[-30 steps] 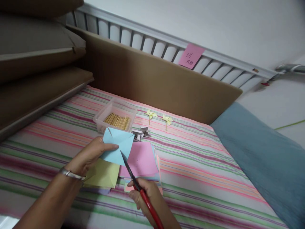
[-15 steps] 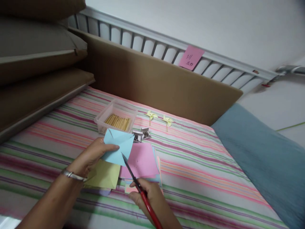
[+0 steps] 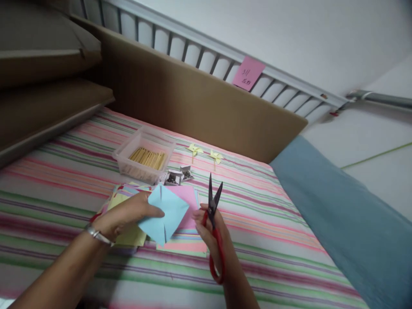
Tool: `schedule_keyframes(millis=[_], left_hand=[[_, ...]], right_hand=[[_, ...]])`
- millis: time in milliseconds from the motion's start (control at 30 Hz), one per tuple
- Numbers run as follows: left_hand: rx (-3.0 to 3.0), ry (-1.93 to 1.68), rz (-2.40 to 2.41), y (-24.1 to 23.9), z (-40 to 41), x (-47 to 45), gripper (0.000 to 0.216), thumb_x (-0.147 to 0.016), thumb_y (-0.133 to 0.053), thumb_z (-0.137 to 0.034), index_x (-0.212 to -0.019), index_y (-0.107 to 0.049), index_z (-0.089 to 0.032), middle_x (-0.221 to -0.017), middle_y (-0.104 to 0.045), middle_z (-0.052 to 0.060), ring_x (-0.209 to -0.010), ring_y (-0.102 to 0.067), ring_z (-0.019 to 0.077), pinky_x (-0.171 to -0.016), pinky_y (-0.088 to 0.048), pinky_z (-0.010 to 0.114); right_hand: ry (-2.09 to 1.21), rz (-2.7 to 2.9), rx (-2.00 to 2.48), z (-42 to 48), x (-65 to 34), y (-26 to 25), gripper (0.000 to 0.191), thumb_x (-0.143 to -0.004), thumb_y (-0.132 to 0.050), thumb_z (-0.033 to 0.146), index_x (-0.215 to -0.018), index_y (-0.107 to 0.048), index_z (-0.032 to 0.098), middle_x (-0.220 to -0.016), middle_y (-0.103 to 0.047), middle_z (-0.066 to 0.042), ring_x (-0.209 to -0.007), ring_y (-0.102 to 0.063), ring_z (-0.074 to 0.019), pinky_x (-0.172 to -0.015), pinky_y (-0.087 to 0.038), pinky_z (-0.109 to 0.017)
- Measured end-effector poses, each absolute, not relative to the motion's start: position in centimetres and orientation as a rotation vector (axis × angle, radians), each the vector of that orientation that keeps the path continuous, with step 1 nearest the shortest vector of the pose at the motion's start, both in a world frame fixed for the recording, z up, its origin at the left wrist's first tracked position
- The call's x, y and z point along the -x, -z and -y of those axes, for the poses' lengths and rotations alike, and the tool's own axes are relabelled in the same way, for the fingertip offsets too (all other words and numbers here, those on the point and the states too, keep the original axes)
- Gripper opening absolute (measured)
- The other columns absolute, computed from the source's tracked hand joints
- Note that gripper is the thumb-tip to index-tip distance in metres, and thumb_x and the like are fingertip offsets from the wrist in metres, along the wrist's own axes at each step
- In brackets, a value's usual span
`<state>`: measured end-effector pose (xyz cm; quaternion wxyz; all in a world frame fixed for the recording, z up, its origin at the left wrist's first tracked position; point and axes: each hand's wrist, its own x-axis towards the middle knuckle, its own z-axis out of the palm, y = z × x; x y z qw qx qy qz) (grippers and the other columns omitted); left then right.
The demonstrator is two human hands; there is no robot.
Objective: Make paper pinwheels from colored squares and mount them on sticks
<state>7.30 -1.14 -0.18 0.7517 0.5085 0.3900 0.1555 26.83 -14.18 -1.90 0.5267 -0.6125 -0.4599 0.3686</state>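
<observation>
A square of light blue paper (image 3: 175, 210) with slits running in from its corners is pinched in my left hand (image 3: 137, 211), thumb on top. My right hand (image 3: 212, 234) grips a pair of scissors (image 3: 211, 210) with red handles, its dark blades parted and pointing away from me, apart from the paper. Beneath the blue square lie a pile with pink paper (image 3: 189, 197) on top and, under my left wrist, a pile with yellow paper (image 3: 131, 237) on top.
Behind the piles stands a clear plastic box (image 3: 119, 161) of short wooden sticks (image 3: 148, 158), beside small open boxes (image 3: 175, 177) of metal bits. Two yellow paper pinwheels (image 3: 195, 149) lie farther back. A brown board (image 3: 193, 103) borders the striped cloth (image 3: 273, 240).
The scissors have left the blue paper, moved right and opened their blades. The blue square has turned in my left hand and shows another slit. The camera view has shifted.
</observation>
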Motion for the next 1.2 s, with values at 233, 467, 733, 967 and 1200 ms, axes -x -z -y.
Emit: schedule_keyframes(millis=[233,467,733,967,1200], left_hand=[[-1.174,-0.178,-0.729,1.2,3.6,-10.3,0.017,-0.06,-0.069,-0.02,-0.074,-0.072,-0.011,-0.065,-0.071,0.005,-0.057,-0.062,0.0194,-0.054,-0.042,0.025],[-0.797,-0.426,-0.698,0.7,4.2,-12.1,0.02,-0.069,-0.071,-0.033,-0.08,-0.071,-0.017,-0.074,-0.071,0.005,-0.063,-0.063,0.0164,-0.062,-0.049,0.026],[-0.735,-0.697,-0.695,0.0,7.8,-13.9,0.036,-0.066,-0.073,-0.029,-0.099,-0.067,-0.015,-0.104,-0.071,0.01,-0.091,-0.065,0.0261,-0.077,-0.051,0.033],[-0.847,-0.815,-0.893,-3.4,11.2,-8.1,0.045,-0.06,-0.078,-0.026,-0.102,-0.067,-0.016,-0.092,-0.074,0.006,-0.087,-0.067,0.025,-0.08,-0.051,0.033],[-0.876,-0.809,-0.888,-7.2,17.6,-3.2,0.046,-0.057,-0.079,-0.024,-0.1,-0.066,-0.013,-0.087,-0.074,0.01,-0.082,-0.068,0.0285,-0.079,-0.051,0.039]], right_hand=[[-0.933,1.073,1.485,14.0,-25.3,2.1,0.029,-0.071,-0.059,0.021,-0.099,-0.051,0.019,-0.075,-0.053,0.002,-0.058,-0.048,-0.0094,-0.054,-0.043,-0.021],[-0.86,0.714,1.27,13.7,-25.4,2.4,0.032,-0.078,-0.055,0.031,-0.105,-0.045,0.02,-0.067,-0.049,0.004,-0.046,-0.048,-0.0103,-0.04,-0.042,-0.021],[-0.703,0.705,1.233,13.6,-23.5,1.4,0.028,-0.078,-0.056,0.026,-0.105,-0.047,0.02,-0.082,-0.057,0.0,-0.065,-0.055,-0.0128,-0.055,-0.048,-0.023],[-0.779,0.842,1.238,17.8,-20.3,-1.7,0.03,-0.077,-0.055,0.023,-0.106,-0.051,0.021,-0.079,-0.05,0.002,-0.064,-0.05,-0.0105,-0.057,-0.045,-0.021],[-0.858,0.972,1.234,24.5,-17.5,-5.1,0.032,-0.071,-0.057,0.019,-0.103,-0.053,0.021,-0.07,-0.044,0.004,-0.057,-0.045,-0.0092,-0.054,-0.042,-0.02]])
